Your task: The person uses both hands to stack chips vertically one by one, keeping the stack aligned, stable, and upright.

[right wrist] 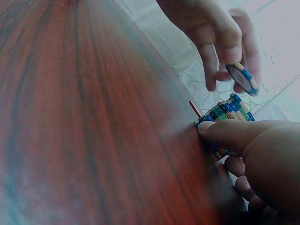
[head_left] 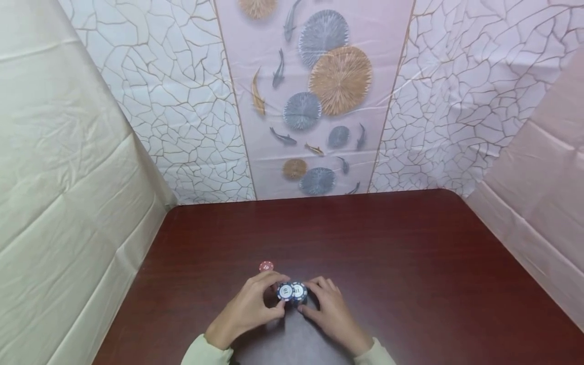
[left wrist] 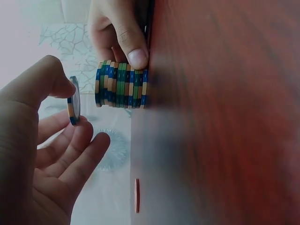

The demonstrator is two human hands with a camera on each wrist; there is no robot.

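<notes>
My left hand pinches a blue-and-cream poker chip between thumb and fingers, its white centre marked 10. This chip is held above the table and to the left of a tall stack of chips, apart from it in the left wrist view. The stack stands upright with blue, green and cream edges. Thumb and fingers of my right hand hold the stack from the right, the thumb low on its side in the right wrist view. A red chip lies flat on the table just beyond my left hand.
A dark red-brown wooden table spreads around the hands. Behind it hangs a patterned cloth with fish and round leaves. Plain pale cloths stand along the left side and the right side.
</notes>
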